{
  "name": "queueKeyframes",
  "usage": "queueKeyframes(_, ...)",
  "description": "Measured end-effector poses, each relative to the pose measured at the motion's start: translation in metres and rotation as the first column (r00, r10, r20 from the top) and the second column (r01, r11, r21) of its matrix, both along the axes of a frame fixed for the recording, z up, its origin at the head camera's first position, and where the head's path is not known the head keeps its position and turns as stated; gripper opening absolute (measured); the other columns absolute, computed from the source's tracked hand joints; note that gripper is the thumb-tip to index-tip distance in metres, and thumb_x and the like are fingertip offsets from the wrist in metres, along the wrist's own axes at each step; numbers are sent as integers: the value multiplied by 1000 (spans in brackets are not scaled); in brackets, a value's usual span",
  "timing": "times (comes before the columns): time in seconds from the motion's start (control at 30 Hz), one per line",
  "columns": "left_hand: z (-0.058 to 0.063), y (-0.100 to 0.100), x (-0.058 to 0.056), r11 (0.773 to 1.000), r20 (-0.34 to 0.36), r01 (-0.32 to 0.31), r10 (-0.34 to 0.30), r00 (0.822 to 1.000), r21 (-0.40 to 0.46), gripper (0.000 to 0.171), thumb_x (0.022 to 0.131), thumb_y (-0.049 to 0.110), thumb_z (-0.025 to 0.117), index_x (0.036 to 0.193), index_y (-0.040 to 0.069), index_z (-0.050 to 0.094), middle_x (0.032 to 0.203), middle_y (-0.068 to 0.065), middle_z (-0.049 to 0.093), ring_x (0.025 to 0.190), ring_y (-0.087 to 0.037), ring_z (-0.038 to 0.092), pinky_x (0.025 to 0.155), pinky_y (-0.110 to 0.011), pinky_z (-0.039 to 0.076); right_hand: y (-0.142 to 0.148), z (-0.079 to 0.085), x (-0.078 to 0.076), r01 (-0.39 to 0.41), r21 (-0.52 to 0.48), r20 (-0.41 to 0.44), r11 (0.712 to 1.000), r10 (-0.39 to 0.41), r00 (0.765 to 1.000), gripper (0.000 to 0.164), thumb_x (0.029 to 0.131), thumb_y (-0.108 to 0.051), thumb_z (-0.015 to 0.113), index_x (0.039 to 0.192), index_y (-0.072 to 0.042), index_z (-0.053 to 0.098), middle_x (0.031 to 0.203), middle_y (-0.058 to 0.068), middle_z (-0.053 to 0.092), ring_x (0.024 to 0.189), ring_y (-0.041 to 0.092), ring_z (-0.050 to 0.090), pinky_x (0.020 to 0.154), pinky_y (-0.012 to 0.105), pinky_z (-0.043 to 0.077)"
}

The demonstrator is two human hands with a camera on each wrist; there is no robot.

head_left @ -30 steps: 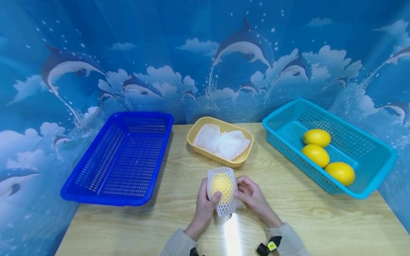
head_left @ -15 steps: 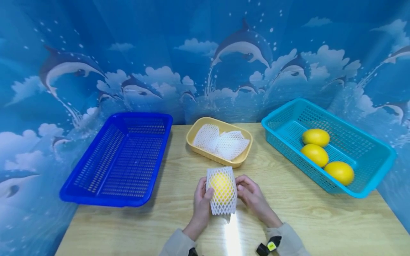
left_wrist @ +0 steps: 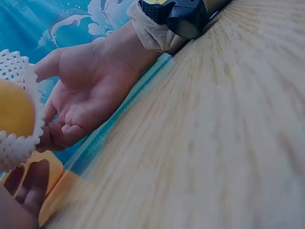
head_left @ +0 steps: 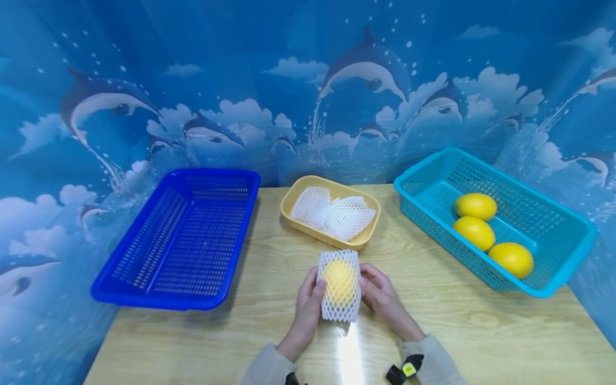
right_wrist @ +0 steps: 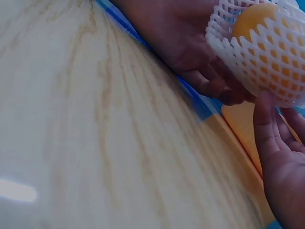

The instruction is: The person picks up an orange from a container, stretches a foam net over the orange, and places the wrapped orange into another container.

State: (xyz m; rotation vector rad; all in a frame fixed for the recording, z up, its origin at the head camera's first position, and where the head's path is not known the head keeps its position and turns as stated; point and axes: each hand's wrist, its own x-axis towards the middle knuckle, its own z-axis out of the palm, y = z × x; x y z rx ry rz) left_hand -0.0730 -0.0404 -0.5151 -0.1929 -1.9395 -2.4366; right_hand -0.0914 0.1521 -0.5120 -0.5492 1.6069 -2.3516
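A yellow oval fruit (head_left: 339,283), mango-like, sits inside a white foam net sleeve (head_left: 340,314) over the table, near the front middle. My left hand (head_left: 308,306) holds the netted fruit from the left, its thumb across the near face of the net. On the other side my right hand (head_left: 385,302) pinches the sleeve's right edge with thumb and curled fingers. In the right wrist view the fruit (right_wrist: 255,20) shows through the sleeve's open end, and the right hand (right_wrist: 281,157) touches the net from below. The left wrist view shows the sleeve's scalloped rim (left_wrist: 39,112) beside the right hand's fingers.
A yellow tray (head_left: 289,214) with white foam nets (head_left: 348,216) stands behind the hands. To the left lies a dark blue basket (head_left: 192,251). The turquoise basket (head_left: 572,235) on the right holds three yellow fruits (head_left: 511,260). A dolphin-print curtain (head_left: 308,80) hangs behind the wooden table (head_left: 240,342).
The sleeve's near end, gathered and narrow a second ago, now spreads wide and even. The netted fruit has shifted slightly right, and the right fingers meet its edge.
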Motion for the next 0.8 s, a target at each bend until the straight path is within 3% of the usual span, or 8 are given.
queueKeyframes(0.2, 9, -1, -3, 996, 99, -71, 76, 992, -55, 39, 101, 26, 55, 133, 4, 53, 124, -15, 62, 110, -21, 62, 93, -29, 51, -2, 1, 1, 57, 4, 32, 998, -57, 998, 20, 102, -5, 45, 119, 0, 53, 109, 8, 61, 92, 13, 61, 80, 27, 55)
queueKeyframes(0.4, 31, -7, -4, 985, 158, -30, 57, 986, -167, 37, 103, 27, 52, 133, 5, 55, 119, -12, 66, 108, -21, 62, 95, -30, 48, -8, 5, 5, 130, 16, 124, 991, -131, 984, 20, 103, -11, 46, 120, -1, 49, 107, 8, 57, 90, 12, 61, 78, 26, 55)
queueKeyframes(0.5, 44, -12, -5, 972, 191, 31, 14, 981, -231, 39, 104, 29, 46, 133, 5, 54, 120, -11, 64, 108, -20, 60, 94, -32, 46, -10, 8, 7, 151, 30, 155, 988, -154, 976, 21, 104, -12, 47, 121, 0, 48, 108, 9, 56, 92, 14, 62, 81, 28, 56)
queueKeyframes(0.63, 62, -19, -6, 950, 258, 155, -83, 963, -273, 46, 105, 40, 38, 136, 6, 47, 125, -12, 57, 109, -23, 56, 91, -38, 47, -14, 14, 9, 177, 56, 160, 983, -184, 970, 23, 102, -10, 48, 121, 3, 48, 110, 12, 57, 95, 16, 62, 85, 31, 56)
queueKeyframes(0.8, 76, -28, -5, 929, 253, 245, -175, 951, -277, 52, 103, 41, 43, 137, 2, 39, 128, -17, 55, 119, -29, 54, 104, -48, 41, -22, 28, 14, 194, 160, 144, 968, -217, 965, 29, 99, -11, 54, 123, 6, 48, 114, 14, 56, 95, 19, 62, 85, 35, 56)
